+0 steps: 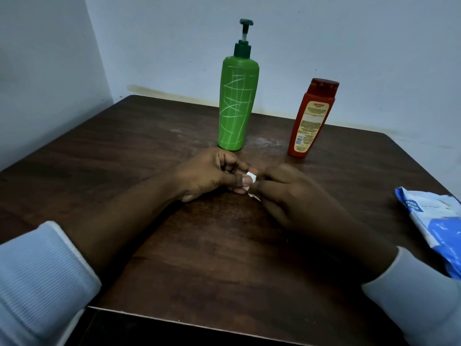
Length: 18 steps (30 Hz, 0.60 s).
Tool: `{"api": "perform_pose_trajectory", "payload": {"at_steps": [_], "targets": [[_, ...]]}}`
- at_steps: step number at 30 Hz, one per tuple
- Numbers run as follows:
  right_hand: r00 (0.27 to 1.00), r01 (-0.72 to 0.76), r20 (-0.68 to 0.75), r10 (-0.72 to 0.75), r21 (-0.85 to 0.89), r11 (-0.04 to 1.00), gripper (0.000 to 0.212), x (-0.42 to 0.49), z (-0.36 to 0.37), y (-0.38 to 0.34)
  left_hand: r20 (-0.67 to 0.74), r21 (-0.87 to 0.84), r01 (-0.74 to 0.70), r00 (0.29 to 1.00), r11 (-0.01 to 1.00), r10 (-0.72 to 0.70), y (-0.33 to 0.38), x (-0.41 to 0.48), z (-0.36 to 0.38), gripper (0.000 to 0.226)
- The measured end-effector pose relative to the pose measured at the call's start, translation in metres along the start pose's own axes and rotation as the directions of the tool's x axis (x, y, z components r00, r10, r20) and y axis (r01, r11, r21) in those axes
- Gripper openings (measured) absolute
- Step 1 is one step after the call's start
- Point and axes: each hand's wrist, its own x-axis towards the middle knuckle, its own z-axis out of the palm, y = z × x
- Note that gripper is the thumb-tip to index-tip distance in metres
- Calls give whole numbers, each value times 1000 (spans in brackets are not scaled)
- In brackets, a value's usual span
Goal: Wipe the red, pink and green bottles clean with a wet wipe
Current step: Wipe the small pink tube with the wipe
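A tall green pump bottle [237,103] with white scribble marks stands upright at the middle back of the table. To its right stands a red bottle [310,121] with a yellow label. No pink bottle is in view. My left hand [212,173] and my right hand [287,196] meet on the table just in front of the green bottle. Both pinch a small white wet wipe [251,178], mostly hidden between the fingers.
A blue and white pack of wet wipes [434,226] lies at the right edge of the dark wooden table [199,258]. White walls close off the back and left. A pale smear marks the table between the two bottles.
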Motion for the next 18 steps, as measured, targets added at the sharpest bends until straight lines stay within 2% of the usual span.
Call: {"api": "perform_pose_trajectory", "payload": {"at_steps": [3, 6, 8, 10, 12, 15, 18], "targets": [[994, -69, 93, 63, 70, 995, 24, -13, -11, 8, -1, -24, 14, 1000, 1000, -15, -1, 0, -1, 27], [947, -215, 273, 169, 147, 966, 15, -27, -26, 22, 13, -12, 29, 999, 1000, -29, 0, 0, -1, 27], [935, -240, 307, 180, 171, 956, 16, -33, -29, 31, 17, 1, 33, 999, 999, -33, 1, 0, -1, 25], [947, -235, 267, 181, 187, 954, 16, -33, -26, 31, 3, -4, 35, 999, 999, -35, 0, 1, -2, 24], [978, -169, 155, 140, 187, 968, 19, -27, -18, 25, -1, -8, 27, 1000, 1000, -27, -1, 1, -2, 23], [999, -37, -30, 40, 78, 996, 20, -10, -1, 11, 6, -4, 4, 1000, 1000, -4, 0, 2, -1, 22], [998, -23, -52, 26, 63, 998, 20, 0, 2, 8, 12, -5, -3, 1000, 1000, 3, -1, 2, -1, 22]]}}
